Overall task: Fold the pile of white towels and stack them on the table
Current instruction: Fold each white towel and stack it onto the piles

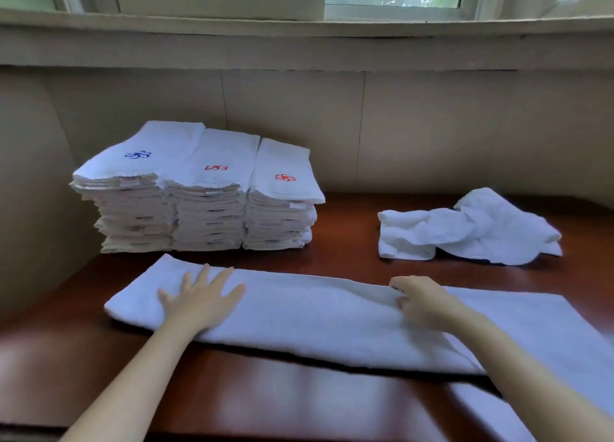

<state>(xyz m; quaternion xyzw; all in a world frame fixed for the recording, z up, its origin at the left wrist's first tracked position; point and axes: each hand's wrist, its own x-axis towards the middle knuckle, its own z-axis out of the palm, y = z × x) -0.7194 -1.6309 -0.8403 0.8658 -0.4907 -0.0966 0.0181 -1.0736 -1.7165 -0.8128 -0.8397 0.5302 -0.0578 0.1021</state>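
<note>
A long towel (299, 315), already doubled lengthwise, lies across the surface (349, 239) from 8 o'clock to 4 o'clock. The left grip (199, 298) is apart, palm flat and fingers spread, pressing the towel's left end. The right grip (418, 300) is clamped on the towel's far edge just right of centre, fingers curled over the hem. Three stacks (199, 189) of folded towels stand side by side at 10 o'clock, close to the wall. A loose pile (471, 232) waits at 2 o'clock, well apart from both.

The step looks like squaring the layers before the crosswise fold. The main risk is skew: if the right grip pulls while the left eases its pressure, the upper layer could slide and the edges would no longer match. The right end seems to run past the surface's near edge at 5 o'clock, so its weight may drag the cloth sideways. A crooked fold would sit badly on the stacks, which are tall and already ragged at the left.
</note>
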